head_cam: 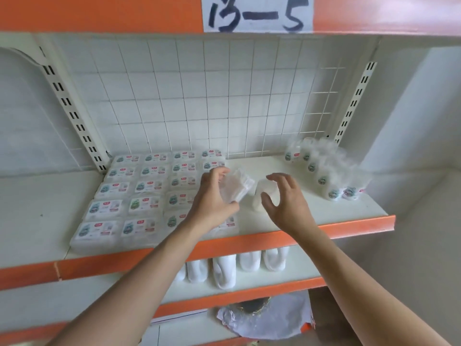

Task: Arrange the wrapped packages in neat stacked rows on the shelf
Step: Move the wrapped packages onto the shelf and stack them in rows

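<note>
Flat wrapped packages with green and red labels lie in neat rows on the left part of the white shelf. My left hand grips one clear-wrapped package, tilted above the right end of those rows. My right hand hovers just to its right with fingers spread and curved, holding nothing. A white package stands on the shelf between my hands, partly hidden by my right thumb. A line of upright wrapped packages runs diagonally along the shelf's right side.
A wire grid panel backs the shelf, with slotted uprights on both sides. An orange shelf edge runs along the front. White bottles stand on the shelf below. A crumpled plastic bag lies lower down. A paper sign reads 13-5.
</note>
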`<move>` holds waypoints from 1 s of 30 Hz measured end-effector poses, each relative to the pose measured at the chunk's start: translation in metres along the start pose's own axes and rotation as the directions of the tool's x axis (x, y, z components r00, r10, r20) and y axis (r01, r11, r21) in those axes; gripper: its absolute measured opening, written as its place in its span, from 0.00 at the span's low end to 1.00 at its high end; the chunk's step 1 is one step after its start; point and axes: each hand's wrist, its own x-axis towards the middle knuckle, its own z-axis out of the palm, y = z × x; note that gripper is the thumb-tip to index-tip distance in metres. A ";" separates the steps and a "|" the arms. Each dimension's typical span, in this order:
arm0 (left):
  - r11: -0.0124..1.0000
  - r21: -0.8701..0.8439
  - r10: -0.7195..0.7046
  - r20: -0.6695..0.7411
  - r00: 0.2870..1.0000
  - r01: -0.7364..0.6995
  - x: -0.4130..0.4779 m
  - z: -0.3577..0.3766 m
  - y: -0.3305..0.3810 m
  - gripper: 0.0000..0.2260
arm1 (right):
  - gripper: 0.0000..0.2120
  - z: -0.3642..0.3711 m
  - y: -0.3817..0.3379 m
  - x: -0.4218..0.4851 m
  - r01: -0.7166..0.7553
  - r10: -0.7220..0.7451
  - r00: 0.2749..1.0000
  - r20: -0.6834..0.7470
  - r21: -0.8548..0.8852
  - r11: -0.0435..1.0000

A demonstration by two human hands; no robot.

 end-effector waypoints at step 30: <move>0.915 -0.318 -0.238 0.071 0.969 0.249 -0.002 -0.047 -0.016 0.08 | 0.20 0.013 -0.041 0.014 0.111 -0.155 0.969 0.190 0.227 0.968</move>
